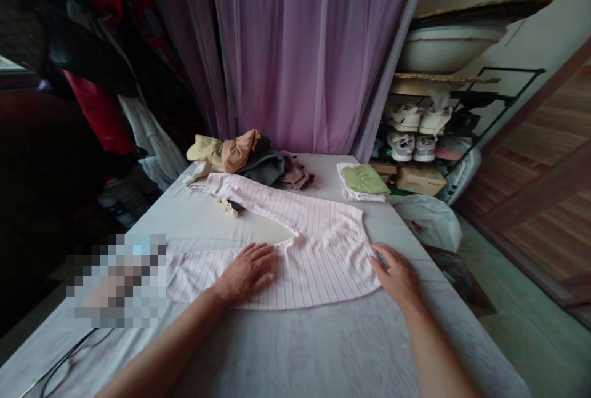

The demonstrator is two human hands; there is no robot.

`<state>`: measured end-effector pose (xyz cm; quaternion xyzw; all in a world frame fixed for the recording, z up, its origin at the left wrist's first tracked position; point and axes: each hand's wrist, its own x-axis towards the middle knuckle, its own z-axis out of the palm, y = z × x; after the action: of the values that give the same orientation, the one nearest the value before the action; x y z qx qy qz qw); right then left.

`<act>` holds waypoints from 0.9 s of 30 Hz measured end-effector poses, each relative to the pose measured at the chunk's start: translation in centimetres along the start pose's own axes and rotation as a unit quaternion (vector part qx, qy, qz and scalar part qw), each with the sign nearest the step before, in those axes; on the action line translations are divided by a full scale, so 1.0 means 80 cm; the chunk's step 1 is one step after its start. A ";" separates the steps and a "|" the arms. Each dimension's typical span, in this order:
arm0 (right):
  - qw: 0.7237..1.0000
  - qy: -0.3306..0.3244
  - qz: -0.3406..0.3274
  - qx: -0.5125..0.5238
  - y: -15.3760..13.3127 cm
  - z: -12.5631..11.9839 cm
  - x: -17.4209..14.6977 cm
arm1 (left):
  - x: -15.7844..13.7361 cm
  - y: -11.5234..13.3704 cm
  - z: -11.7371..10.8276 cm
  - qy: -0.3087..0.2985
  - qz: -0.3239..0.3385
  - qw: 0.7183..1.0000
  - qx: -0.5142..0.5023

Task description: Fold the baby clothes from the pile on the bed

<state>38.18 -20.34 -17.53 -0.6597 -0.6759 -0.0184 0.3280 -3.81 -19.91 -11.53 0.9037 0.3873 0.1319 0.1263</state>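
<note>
A pair of white trousers with pink stripes [318, 262] lies spread on the table, its waist end to the right and its two legs pointing left. My left hand [247, 272] rests flat on the nearer leg, fingers stretched out. At the waistband edge is my right hand [396, 270], thumb and fingers apart with a gap between them; its fingertips touch the cloth. Near the farther leg sits a cream frilly item [226, 207] with something dark beside it, of a kind I cannot make out.
A pale cloth covers the table [323, 349]. Crumpled clothes [258, 161] are heaped at the back left. Folded clothes with a green piece [366, 179] on top lie at the back right. Black cords [69, 355] lie front left, near a blurred patch. A shoe rack [415, 130] stands right.
</note>
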 end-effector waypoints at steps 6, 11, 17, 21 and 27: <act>1.000 -0.004 0.005 -0.004 0.000 0.000 -0.006 | -0.055 -0.059 -0.037 0.031 -0.143 0.989 0.035; 1.000 -0.010 0.013 -0.009 -0.001 -0.001 -0.003 | -0.093 -0.103 -0.080 -0.009 -0.251 0.965 0.067; 1.000 0.003 0.027 -0.003 -0.004 -0.002 -0.006 | -0.116 -0.130 -0.107 -0.090 -0.306 0.943 0.095; 1.000 0.005 0.023 0.000 -0.003 0.000 -0.009 | -0.126 -0.141 -0.113 -0.117 -0.326 0.934 0.092; 1.000 0.001 0.006 0.012 -0.004 0.000 -0.011 | -0.131 -0.140 -0.130 -0.145 -0.358 0.916 0.111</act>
<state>37.85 -21.13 -17.80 -0.6600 -0.6717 -0.0092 0.3363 -21.70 -18.81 -6.99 0.7221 0.6743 -0.0983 0.1192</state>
